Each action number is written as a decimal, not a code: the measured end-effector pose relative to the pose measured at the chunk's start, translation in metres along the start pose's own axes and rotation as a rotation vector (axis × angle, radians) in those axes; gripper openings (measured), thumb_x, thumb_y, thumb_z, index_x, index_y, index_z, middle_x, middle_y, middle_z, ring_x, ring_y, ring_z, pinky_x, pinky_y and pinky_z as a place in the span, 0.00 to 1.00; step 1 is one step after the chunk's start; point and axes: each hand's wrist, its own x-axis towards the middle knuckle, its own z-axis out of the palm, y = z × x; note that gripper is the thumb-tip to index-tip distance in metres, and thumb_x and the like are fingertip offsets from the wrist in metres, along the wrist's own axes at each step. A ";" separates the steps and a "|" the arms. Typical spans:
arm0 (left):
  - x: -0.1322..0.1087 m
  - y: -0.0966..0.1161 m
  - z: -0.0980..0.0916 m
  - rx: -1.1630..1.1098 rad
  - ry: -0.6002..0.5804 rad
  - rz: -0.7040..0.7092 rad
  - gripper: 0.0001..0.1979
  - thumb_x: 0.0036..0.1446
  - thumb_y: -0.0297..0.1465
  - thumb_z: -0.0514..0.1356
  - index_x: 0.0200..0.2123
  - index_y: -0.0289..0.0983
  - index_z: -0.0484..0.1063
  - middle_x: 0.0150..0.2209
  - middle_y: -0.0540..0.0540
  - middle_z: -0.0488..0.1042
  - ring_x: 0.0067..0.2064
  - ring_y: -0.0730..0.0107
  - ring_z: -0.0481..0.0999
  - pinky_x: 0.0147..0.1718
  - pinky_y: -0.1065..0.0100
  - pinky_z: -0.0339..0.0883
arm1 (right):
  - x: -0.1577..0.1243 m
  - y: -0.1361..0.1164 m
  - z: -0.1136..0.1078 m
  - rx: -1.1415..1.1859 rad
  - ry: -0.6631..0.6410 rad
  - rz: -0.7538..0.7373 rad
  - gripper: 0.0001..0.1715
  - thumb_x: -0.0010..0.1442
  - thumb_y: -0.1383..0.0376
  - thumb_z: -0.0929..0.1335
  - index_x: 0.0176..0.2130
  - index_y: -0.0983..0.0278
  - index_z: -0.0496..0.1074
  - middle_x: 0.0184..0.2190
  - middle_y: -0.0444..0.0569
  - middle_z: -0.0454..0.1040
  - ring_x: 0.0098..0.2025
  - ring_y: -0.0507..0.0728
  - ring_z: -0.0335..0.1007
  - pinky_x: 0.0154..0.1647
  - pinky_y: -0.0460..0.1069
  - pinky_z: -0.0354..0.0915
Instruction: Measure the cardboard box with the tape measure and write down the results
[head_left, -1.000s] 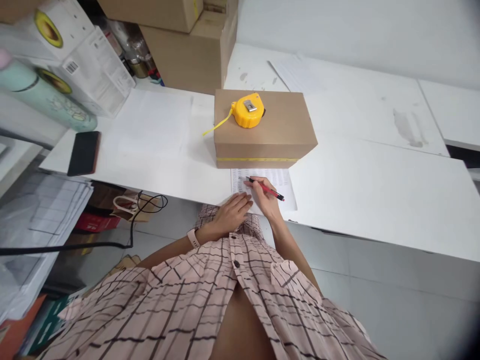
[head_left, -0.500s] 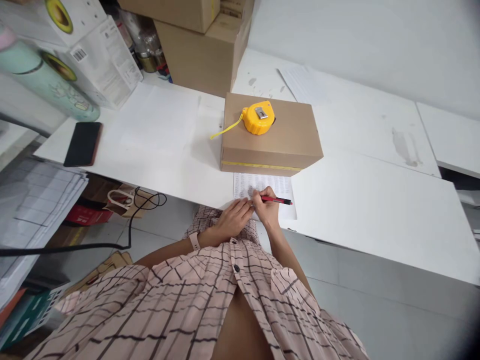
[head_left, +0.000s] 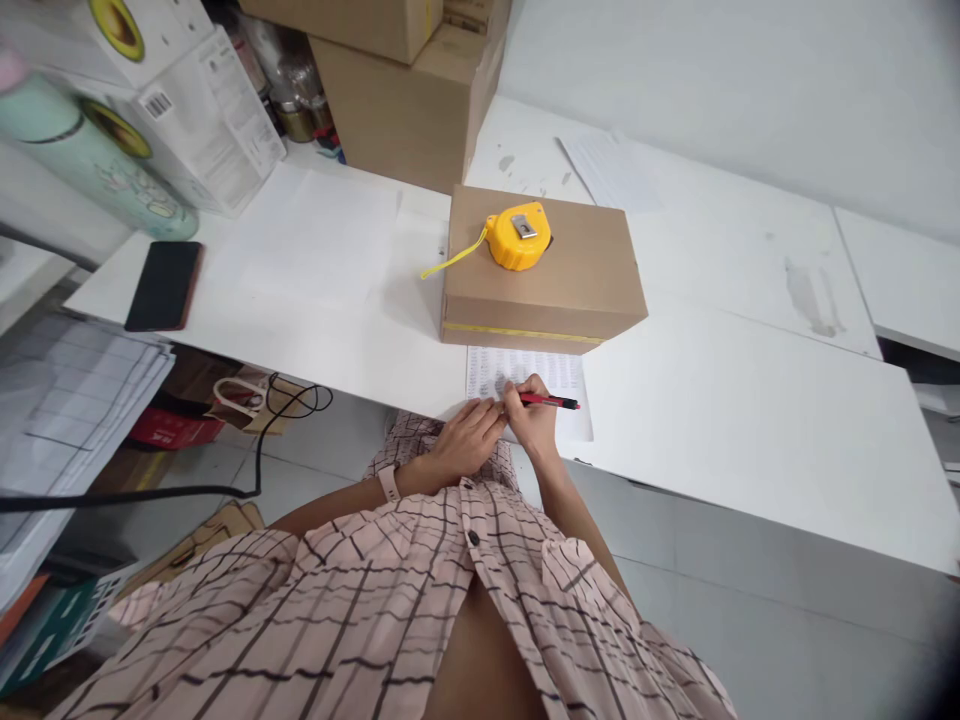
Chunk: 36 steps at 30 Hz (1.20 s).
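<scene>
My right hand [head_left: 532,414] grips a red pen [head_left: 551,401] with a black end, over a printed sheet [head_left: 568,375] at the table's front edge. The pen's tip is hidden by my fingers. Flat on the lower left part of the sheet and the table edge lies my left hand [head_left: 470,437], fingers stretched out, close beside the right. Just behind the sheet stands a closed brown cardboard box [head_left: 589,260]. On top of it rests a yellow tape measure [head_left: 519,237], its yellow strap hanging toward the left. A strip of yellow tape runs along the box's front face.
The white table [head_left: 735,410] runs left to right. A dark phone [head_left: 165,286] lies at its left end, near a mint-green bottle [head_left: 112,160] and white avocado-print boxes [head_left: 202,120]. Larger cartons [head_left: 397,110] stand behind. A black cable [head_left: 259,450] hangs below the left edge.
Hardly anything differs. The pen's rear end has shifted very slightly left with my right hand; my left hand, the box and the tape measure stay in place.
</scene>
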 end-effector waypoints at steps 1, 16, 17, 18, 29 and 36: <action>0.000 0.000 0.000 -0.003 0.004 0.001 0.21 0.70 0.29 0.49 0.62 0.30 0.68 0.62 0.34 0.72 0.66 0.54 0.68 0.66 0.52 0.60 | 0.000 0.000 0.000 -0.001 -0.001 0.000 0.18 0.61 0.57 0.68 0.26 0.59 0.58 0.21 0.37 0.60 0.24 0.51 0.57 0.29 0.48 0.55; 0.000 -0.001 -0.001 -0.097 -0.036 -0.015 0.22 0.70 0.30 0.49 0.63 0.29 0.66 0.63 0.33 0.70 0.67 0.52 0.65 0.67 0.49 0.58 | 0.001 0.000 0.001 -0.015 0.009 -0.027 0.19 0.61 0.57 0.68 0.26 0.59 0.57 0.20 0.37 0.59 0.24 0.50 0.55 0.28 0.48 0.55; 0.000 -0.001 -0.001 -0.091 -0.033 -0.012 0.22 0.70 0.29 0.50 0.63 0.29 0.66 0.63 0.32 0.70 0.67 0.52 0.66 0.67 0.49 0.58 | 0.001 0.001 0.001 -0.015 0.008 -0.028 0.19 0.61 0.57 0.68 0.26 0.59 0.57 0.20 0.37 0.59 0.24 0.50 0.55 0.29 0.48 0.55; 0.000 -0.001 -0.001 -0.087 -0.029 -0.008 0.22 0.69 0.29 0.50 0.63 0.29 0.66 0.63 0.32 0.70 0.67 0.52 0.66 0.67 0.50 0.58 | 0.001 0.001 0.001 -0.015 0.006 -0.029 0.19 0.61 0.57 0.68 0.26 0.59 0.57 0.20 0.37 0.59 0.24 0.50 0.55 0.29 0.48 0.55; -0.001 -0.002 0.000 -0.083 -0.030 -0.010 0.22 0.70 0.30 0.49 0.63 0.29 0.66 0.63 0.33 0.70 0.67 0.53 0.65 0.67 0.50 0.56 | 0.002 -0.004 0.001 0.006 0.021 -0.027 0.19 0.60 0.58 0.69 0.25 0.59 0.57 0.20 0.37 0.59 0.25 0.51 0.55 0.29 0.48 0.55; 0.000 -0.001 0.000 -0.090 -0.028 -0.014 0.22 0.70 0.29 0.48 0.62 0.29 0.67 0.63 0.33 0.70 0.67 0.52 0.65 0.66 0.48 0.58 | 0.002 -0.002 0.001 0.016 0.015 -0.018 0.18 0.59 0.59 0.69 0.25 0.59 0.57 0.20 0.37 0.60 0.24 0.51 0.56 0.29 0.48 0.55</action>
